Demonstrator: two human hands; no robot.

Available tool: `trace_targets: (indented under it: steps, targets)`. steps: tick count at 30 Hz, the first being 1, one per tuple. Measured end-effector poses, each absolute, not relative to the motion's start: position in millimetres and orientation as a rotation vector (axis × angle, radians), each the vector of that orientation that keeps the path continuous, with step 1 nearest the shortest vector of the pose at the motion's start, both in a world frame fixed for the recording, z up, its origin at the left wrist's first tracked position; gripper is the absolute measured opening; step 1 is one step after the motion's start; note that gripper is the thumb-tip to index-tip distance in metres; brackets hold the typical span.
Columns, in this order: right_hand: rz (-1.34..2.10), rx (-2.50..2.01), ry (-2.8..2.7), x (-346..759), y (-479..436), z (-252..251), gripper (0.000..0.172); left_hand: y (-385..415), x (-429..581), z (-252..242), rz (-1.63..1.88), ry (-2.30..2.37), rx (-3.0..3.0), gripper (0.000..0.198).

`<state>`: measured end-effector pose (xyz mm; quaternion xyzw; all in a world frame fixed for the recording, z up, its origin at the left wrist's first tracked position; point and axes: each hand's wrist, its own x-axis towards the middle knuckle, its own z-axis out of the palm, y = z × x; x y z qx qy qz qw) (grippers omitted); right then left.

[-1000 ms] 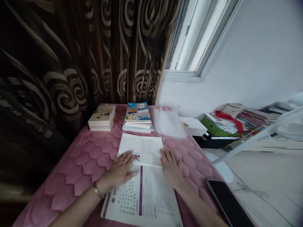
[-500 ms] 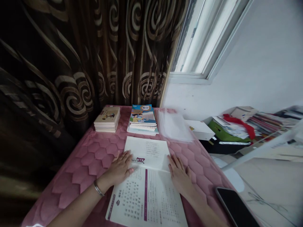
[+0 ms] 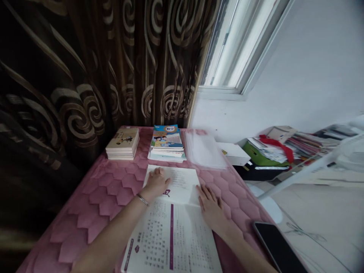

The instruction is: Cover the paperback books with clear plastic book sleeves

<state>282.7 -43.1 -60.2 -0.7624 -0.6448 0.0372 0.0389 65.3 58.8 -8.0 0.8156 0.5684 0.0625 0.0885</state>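
An open book [image 3: 184, 223] with printed pages lies on the pink cover, its fold running across between a far page and a near page. My left hand [image 3: 156, 184], a silver bangle on its wrist, rests over the left part of the far page. Its thumb is spread and its fingertips are slightly blurred; part of a large purple character is hidden beneath it. My right hand [image 3: 210, 206] lies flat with fingers stretched, along the book's right edge near the fold. Neither hand grips anything.
Behind the book stand a stack of tan books [image 3: 122, 144] and a stack of textbooks [image 3: 167, 142], with clear plastic sheets [image 3: 204, 149] beside them. A phone [image 3: 280, 246] lies at the right edge of the pink quilted table cover [image 3: 93, 212]. Papers and a white fan stand beyond.
My left hand has slid forward from near the fold up the far page. My right hand stays at the right edge. The whole view has shifted slightly.
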Motion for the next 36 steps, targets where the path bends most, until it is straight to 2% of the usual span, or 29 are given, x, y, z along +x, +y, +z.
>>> trace_targets:
  steps: [8, 13, 20, 23, 27, 32, 36]
  targets:
    - [0.130, -2.319, -2.035, 283, -47, -41, 0.051, 74, 61, -19, 0.008, 1.576, 2.454, 0.077]
    - [0.086, -2.154, -2.125, 271, -17, -9, 0.042, 77, 60, -26, 0.059, 1.563, 2.477, 0.079]
    - [0.442, -1.702, -2.360, 192, 51, -9, 0.056, 77, 58, -30, -0.044, 1.594, 2.506, 0.069]
    - [0.497, -1.803, -2.307, 178, 61, -18, 0.063, 77, 58, -30, -0.042, 1.596, 2.509, 0.066]
    - [0.382, -2.025, -2.210, 199, 57, -25, 0.069, 80, 55, -30, 0.018, 1.583, 2.513, 0.068]
    - [0.244, -2.264, -2.099, 245, 50, -29, 0.069, 84, 43, -26, 0.044, 1.627, 2.502, 0.073]
    - [0.125, -2.271, -2.032, 265, 47, -35, 0.066, 84, 36, -24, 0.022, 1.674, 2.476, 0.073]
